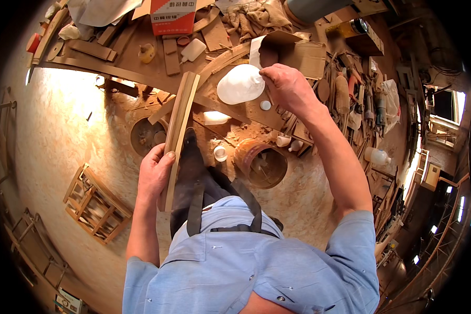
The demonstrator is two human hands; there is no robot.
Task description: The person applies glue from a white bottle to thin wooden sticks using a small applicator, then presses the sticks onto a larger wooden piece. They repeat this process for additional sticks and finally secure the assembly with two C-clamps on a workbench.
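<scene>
My left hand (156, 171) is closed around a long grooved wooden strip (183, 112), which stands tilted with its upper end near the workbench edge (136, 77). With bent fingers my right hand (290, 91) grips a translucent white plastic bottle (238, 86) at its narrow end. The bottle lies on its side in the air over the bench, to the right of the strip and apart from it. Below the bottle's neck, a small white cap (265, 105) rests on the wood. My right fingertips partly hide the bottle's neck.
An open cardboard box (309, 58) stands just beyond my right hand. Many hand tools (345, 94) crowd the right side. A red and white box (174, 18) sits on the far bench. Below are a bucket (264, 166), a round tub (144, 137) and a slatted wooden frame (97, 204).
</scene>
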